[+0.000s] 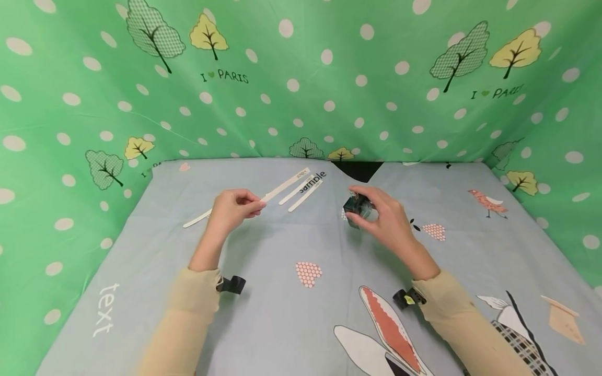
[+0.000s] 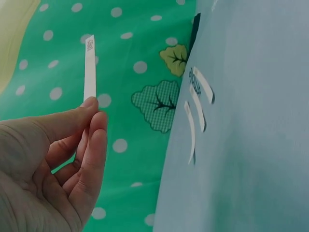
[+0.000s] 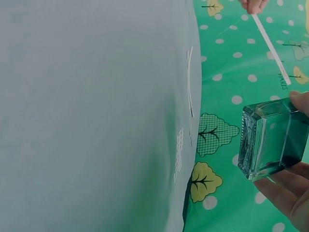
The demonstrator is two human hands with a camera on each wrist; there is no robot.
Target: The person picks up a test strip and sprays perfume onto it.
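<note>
My left hand (image 1: 237,209) pinches a white paper scent strip (image 2: 90,67) between thumb and fingertips. Its free end bears small print and points away, toward the right. In my right hand (image 1: 383,216) is a square, teal-tinted glass perfume bottle (image 3: 273,137). The thumb and fingers grip its opposite sides; a fingertip lies at its top end, where the detail is too small to tell. The bottle is raised, to the right of the held strip and apart from it. Several more strips (image 1: 305,196) lie side by side on the table between the hands, toward the back.
Another thin white strip (image 1: 196,219) lies left of my left wrist, partly hidden by it. A grey-blue printed cloth (image 1: 273,308) covers the table. Green dotted curtains (image 1: 329,125) enclose the back and both sides.
</note>
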